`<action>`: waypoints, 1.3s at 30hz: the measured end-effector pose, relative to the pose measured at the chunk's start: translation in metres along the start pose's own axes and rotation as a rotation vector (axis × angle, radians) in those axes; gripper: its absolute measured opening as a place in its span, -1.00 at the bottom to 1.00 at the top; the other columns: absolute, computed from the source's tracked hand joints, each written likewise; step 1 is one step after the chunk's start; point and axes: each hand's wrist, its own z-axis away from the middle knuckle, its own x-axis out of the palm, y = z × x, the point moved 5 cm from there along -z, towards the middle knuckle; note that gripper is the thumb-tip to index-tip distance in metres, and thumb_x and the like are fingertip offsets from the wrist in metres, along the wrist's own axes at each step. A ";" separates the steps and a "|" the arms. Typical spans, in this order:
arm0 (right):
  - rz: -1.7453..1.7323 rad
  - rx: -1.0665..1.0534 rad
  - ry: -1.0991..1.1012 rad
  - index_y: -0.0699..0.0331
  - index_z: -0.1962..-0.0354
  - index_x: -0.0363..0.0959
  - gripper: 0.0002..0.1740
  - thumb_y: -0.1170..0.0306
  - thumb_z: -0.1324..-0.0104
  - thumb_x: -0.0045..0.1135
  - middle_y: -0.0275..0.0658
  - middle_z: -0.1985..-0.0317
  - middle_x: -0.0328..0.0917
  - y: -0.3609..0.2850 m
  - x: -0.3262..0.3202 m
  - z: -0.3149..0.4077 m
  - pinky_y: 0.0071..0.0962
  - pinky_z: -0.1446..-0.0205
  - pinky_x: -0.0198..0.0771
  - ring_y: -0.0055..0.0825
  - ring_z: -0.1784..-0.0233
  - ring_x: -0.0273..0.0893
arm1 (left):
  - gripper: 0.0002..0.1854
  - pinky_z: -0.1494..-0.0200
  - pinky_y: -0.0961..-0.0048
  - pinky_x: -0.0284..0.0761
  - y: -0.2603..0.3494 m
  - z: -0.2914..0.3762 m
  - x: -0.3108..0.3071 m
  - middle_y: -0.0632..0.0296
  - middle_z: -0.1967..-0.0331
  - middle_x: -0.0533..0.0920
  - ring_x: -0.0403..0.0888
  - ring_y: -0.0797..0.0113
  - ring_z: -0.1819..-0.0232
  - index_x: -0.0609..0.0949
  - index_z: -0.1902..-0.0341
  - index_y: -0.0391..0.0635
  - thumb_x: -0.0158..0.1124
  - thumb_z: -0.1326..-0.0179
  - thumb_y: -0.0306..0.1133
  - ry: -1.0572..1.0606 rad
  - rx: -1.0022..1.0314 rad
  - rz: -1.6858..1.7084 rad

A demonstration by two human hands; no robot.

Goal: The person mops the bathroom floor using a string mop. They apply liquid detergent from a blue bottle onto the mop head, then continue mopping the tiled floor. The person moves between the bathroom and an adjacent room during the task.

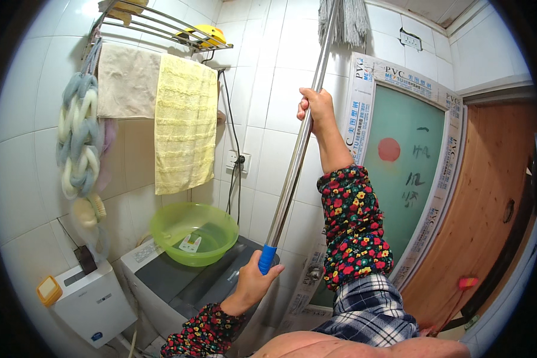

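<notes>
A mop with a shiny metal pole (pixel 295 174) slants up across the middle, its grey strand head (pixel 350 22) raised against the tiled wall at the top. My left hand (pixel 255 279) is closed around the blue grip (pixel 267 259) at the pole's lower end. Higher up, my right hand (pixel 315 109) grips the bare metal, the arm stretched upward. Both forearms wear floral sleeve covers. How the mop's top end meets its strands is cut off by the frame edge.
Left of the pole, a green plastic basin (pixel 194 257) rests on a washing machine (pixel 179 291). Towels (pixel 185 125) hang from a metal rack (pixel 161 29). A white cistern (pixel 94 304) is lower left. A frosted glass door (pixel 407 156) and wooden door (pixel 487 179) stand right.
</notes>
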 end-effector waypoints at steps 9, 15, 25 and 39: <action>-0.026 -0.039 -0.056 0.26 0.43 0.17 -0.81 0.47 -0.29 0.02 -0.36 0.72 0.26 -0.057 0.102 0.081 -0.54 0.81 0.23 -0.55 0.83 0.27 | -0.60 0.44 0.33 0.45 0.021 0.088 -0.089 0.11 0.59 0.55 0.51 0.23 0.58 0.46 0.23 -0.14 0.43 -0.09 -0.14 0.042 -0.055 -0.001; -0.039 -0.095 -0.105 0.32 0.33 0.11 -0.72 0.44 -0.25 0.09 -0.28 0.71 0.30 -0.083 0.160 0.127 -0.50 0.84 0.21 -0.49 0.86 0.25 | -0.56 0.44 0.38 0.42 0.012 0.134 -0.135 0.18 0.59 0.53 0.44 0.38 0.56 0.47 0.24 -0.16 0.49 -0.03 -0.14 0.102 -0.078 -0.034; 0.021 -0.142 -0.184 0.33 0.31 0.17 -0.75 0.43 -0.23 0.08 -0.28 0.74 0.31 -0.092 0.163 0.148 -0.54 0.82 0.11 -0.50 0.87 0.24 | -0.53 0.42 0.42 0.43 -0.016 0.141 -0.110 0.24 0.58 0.55 0.47 0.46 0.53 0.48 0.24 -0.15 0.52 0.00 -0.10 0.054 -0.208 0.084; 0.210 0.042 0.065 0.42 0.34 0.22 -0.77 0.47 -0.17 0.10 -0.24 0.65 0.35 0.002 0.015 -0.015 -0.47 0.79 0.40 -0.53 0.78 0.31 | -0.60 0.53 0.44 0.38 -0.002 -0.015 -0.008 0.25 0.62 0.51 0.41 0.49 0.62 0.45 0.19 -0.15 0.40 -0.12 -0.15 -0.069 -0.103 0.124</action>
